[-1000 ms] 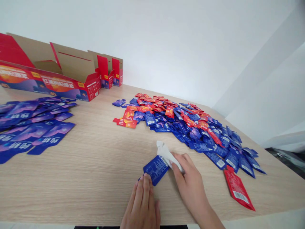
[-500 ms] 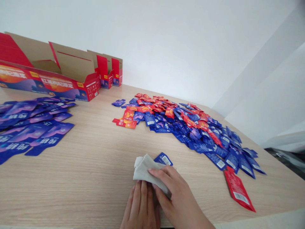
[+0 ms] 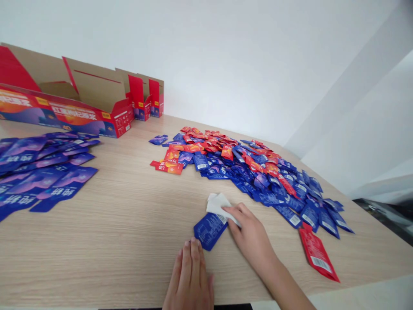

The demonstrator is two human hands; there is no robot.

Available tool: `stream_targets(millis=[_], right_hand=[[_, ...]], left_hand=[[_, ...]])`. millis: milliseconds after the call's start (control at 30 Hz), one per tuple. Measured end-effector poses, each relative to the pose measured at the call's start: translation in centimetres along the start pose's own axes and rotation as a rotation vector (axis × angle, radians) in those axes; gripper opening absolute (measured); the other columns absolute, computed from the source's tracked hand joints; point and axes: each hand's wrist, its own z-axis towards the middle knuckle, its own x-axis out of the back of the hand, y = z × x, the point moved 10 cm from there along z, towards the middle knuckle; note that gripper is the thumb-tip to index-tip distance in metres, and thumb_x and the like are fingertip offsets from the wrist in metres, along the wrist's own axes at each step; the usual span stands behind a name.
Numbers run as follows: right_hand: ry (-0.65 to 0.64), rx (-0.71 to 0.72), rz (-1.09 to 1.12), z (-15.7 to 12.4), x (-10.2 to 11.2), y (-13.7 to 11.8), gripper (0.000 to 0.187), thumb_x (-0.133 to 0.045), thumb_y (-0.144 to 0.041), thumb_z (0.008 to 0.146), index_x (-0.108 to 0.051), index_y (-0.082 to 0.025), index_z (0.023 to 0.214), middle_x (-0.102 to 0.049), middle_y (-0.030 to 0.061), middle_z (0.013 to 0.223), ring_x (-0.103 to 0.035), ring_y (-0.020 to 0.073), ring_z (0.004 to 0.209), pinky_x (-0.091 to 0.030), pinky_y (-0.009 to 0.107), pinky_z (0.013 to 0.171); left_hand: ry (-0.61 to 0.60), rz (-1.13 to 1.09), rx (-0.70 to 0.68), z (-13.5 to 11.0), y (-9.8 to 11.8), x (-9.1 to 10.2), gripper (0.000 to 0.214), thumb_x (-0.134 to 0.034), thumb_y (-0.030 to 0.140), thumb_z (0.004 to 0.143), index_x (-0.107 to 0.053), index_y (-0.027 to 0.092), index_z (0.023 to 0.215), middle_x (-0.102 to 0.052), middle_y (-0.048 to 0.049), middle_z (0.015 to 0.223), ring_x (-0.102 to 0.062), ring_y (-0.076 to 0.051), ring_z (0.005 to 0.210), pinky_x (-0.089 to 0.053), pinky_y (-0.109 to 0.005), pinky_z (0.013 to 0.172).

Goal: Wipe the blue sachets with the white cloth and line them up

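A blue pouch (image 3: 209, 231) with white print lies flat on the table in front of me. My left hand (image 3: 190, 275) rests palm down with straight fingers, its fingertips at the pouch's near end. My right hand (image 3: 248, 230) grips a folded white cloth (image 3: 217, 204) between thumb and fingers. The cloth lies over the pouch's far right end and covers part of its barcode label.
A mixed pile of blue and red pouches (image 3: 238, 168) spreads across the back right. One red pouch (image 3: 318, 254) lies nearer, at right. Blue pouches (image 3: 45, 172) are layered at left. Open red cartons (image 3: 119, 120) stand behind them against the wall (image 3: 226, 64).
My right hand has slid the cloth away from me and to the right, uncovering most of the blue pouch. My left hand stays near the table's front edge, no longer under the cloth.
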Motion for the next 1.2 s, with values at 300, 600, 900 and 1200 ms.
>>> stream_targets(millis=[300, 600, 900, 1200], right_hand=[[0.069, 0.038, 0.253, -1.3, 0.4, -2.8, 0.035, -0.051, -0.016, 0.102, -0.066, -0.029, 0.131, -0.067, 0.0044, 0.111, -0.067, 0.0212, 0.104, -0.054, 0.031, 0.09], [-0.07, 0.161, 0.081, -1.6, -2.4, -5.1, 0.039, -0.056, -0.006, 0.095, -0.069, -0.027, 0.126, -0.066, 0.0057, 0.107, -0.066, 0.0237, 0.1, -0.056, 0.036, 0.086], [0.068, -0.054, -0.02, 0.2, 0.7, 1.5, 0.031, -0.049, -0.015, 0.1, -0.07, -0.025, 0.121, -0.065, 0.0058, 0.103, -0.068, 0.0255, 0.095, -0.056, 0.038, 0.085], [-0.086, 0.335, 0.08, -3.2, -2.3, -8.0, 0.04, -0.053, -0.012, 0.099, -0.063, -0.027, 0.134, -0.067, 0.0061, 0.106, -0.066, 0.0225, 0.095, -0.056, 0.034, 0.084]], left_hand=[[0.03, 0.061, -0.017, -0.1, 0.0, -0.3, 0.048, -0.043, 0.044, 0.1, -0.07, 0.009, 0.121, -0.073, -0.0107, 0.127, -0.066, -0.023, 0.119, -0.048, -0.034, 0.104], [-0.003, 0.01, -0.015, 0.0, -0.1, 0.0, 0.048, -0.048, 0.04, 0.098, -0.066, 0.006, 0.126, -0.069, -0.0147, 0.133, -0.062, -0.025, 0.124, -0.045, -0.036, 0.108], [0.054, 0.043, -0.023, -0.6, 0.1, -1.1, 0.05, -0.048, 0.042, 0.097, -0.067, 0.006, 0.125, -0.071, -0.0147, 0.13, -0.061, -0.025, 0.122, -0.045, -0.036, 0.106], [0.03, 0.06, -0.046, -0.5, 0.3, -0.6, 0.039, -0.052, 0.036, 0.094, -0.072, 0.011, 0.117, -0.075, -0.0111, 0.119, -0.064, -0.025, 0.117, -0.047, -0.037, 0.106]])
